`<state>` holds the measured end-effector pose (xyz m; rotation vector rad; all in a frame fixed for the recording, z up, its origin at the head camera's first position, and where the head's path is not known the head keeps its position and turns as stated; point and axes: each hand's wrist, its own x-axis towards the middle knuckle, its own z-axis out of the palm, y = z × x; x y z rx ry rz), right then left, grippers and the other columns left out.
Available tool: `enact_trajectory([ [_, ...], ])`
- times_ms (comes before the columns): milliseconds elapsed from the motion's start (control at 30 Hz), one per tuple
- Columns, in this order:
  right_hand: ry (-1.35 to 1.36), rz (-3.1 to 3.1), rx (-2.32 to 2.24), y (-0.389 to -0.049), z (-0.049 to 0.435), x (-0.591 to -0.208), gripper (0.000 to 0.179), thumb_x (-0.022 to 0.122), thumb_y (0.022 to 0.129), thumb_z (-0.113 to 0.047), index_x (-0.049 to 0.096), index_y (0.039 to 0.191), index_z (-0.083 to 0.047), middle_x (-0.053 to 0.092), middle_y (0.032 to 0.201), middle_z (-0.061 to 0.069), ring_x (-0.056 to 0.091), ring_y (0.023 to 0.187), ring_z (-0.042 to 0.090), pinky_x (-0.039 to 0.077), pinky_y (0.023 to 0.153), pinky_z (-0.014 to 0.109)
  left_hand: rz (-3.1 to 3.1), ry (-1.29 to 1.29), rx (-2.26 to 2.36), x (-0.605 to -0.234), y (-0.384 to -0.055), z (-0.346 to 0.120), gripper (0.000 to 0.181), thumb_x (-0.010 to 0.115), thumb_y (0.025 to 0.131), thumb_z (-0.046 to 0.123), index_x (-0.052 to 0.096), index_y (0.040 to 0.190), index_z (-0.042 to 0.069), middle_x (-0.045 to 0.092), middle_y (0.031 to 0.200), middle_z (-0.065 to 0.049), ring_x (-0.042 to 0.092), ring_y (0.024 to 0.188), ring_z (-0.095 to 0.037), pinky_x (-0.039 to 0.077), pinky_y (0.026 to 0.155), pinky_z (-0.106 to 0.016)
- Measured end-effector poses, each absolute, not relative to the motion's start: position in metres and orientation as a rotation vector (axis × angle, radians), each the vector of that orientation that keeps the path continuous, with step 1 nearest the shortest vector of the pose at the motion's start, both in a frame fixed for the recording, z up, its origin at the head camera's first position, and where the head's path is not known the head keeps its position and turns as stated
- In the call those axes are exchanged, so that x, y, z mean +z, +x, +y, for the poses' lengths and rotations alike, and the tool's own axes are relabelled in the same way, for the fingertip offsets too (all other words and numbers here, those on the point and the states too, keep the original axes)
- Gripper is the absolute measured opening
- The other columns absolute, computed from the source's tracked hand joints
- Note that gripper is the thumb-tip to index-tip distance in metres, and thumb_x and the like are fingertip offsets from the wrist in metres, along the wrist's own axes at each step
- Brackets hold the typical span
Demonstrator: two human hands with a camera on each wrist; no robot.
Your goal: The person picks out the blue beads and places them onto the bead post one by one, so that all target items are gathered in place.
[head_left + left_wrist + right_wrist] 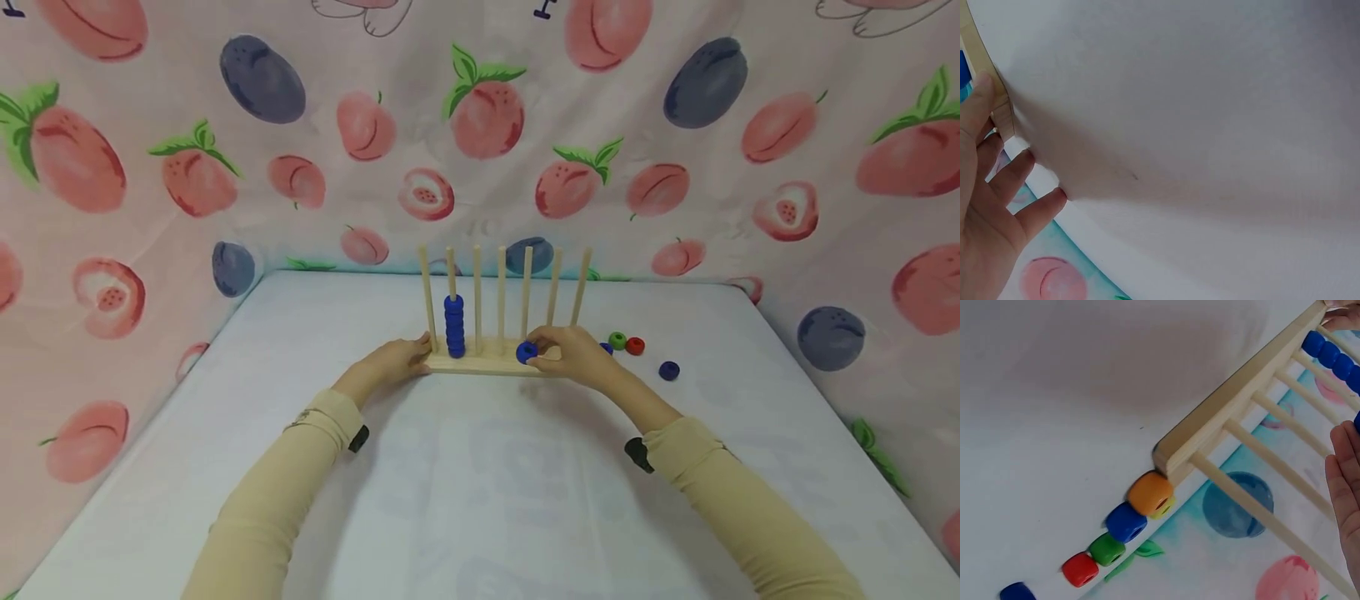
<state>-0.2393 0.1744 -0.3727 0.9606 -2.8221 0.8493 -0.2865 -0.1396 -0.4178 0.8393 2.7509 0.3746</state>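
A wooden peg rack (491, 364) with several upright pegs stands on the table. A stack of blue beads (454, 327) fills the lower part of its second peg from the left. My left hand (393, 360) holds the left end of the base; in the left wrist view the thumb (982, 94) lies on the wood. Between thumb and fingers, my right hand (573, 354) pinches a blue bead (527, 352) in front of the right half of the rack. In the right wrist view only an edge of that bead shows.
Beyond the rack's right end lie loose beads: orange (1150, 493), yellow (1164, 508), blue (1125, 522), green (1107, 549) and red (1080, 569). Another dark blue bead (669, 371) lies farther right. A fruit-patterned cloth (480, 183) hangs behind the white table (480, 483).
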Motion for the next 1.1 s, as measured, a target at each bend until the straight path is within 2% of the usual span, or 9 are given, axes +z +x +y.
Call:
enact_trajectory([
  [467,0.939,-2.722,0.924,-0.241,0.145,-0.362,0.031,0.071,0.084,-0.016,0.065,0.11,0.001,0.072,0.091,0.012,0.067,0.093,0.027,0.054,0.087,0.047,2.811,0.848,0.349,-0.423,-0.286,-0.14,0.054,0.055,0.095,0.025,0.04,0.139,-0.002,0.035,0.148,-0.019,0.046,0.126,-0.042,0.038,0.107,-0.051],
  [667,0.948,-2.723,0.925,-0.243,0.136,-0.358,0.035,0.07,0.085,-0.018,0.064,0.113,0.001,0.071,0.096,0.012,0.067,0.094,0.026,0.054,0.086,0.044,2.834,0.877,0.359,-0.424,-0.286,-0.141,0.054,0.056,0.095,0.023,0.04,0.138,-0.005,0.039,0.145,-0.022,0.046,0.126,-0.041,0.038,0.107,-0.049],
  [833,0.95,-2.7,0.961,-0.246,0.128,-0.354,0.03,0.068,0.087,-0.019,0.065,0.11,-0.001,0.071,0.1,0.012,0.066,0.096,0.026,0.055,0.085,0.043,2.84,0.905,0.349,-0.427,-0.287,-0.143,0.053,0.056,0.095,0.024,0.042,0.138,-0.005,0.039,0.144,-0.021,0.047,0.126,-0.04,0.038,0.107,-0.048],
  [1100,0.943,-2.641,0.925,-0.246,0.113,-0.342,0.032,0.069,0.086,-0.023,0.065,0.111,-0.002,0.069,0.107,0.011,0.065,0.098,0.023,0.055,0.087,0.038,2.88,0.955,0.346,-0.427,-0.286,-0.142,0.052,0.059,0.092,0.022,0.047,0.133,-0.007,0.043,0.14,-0.024,0.05,0.123,-0.041,0.042,0.104,-0.047],
])
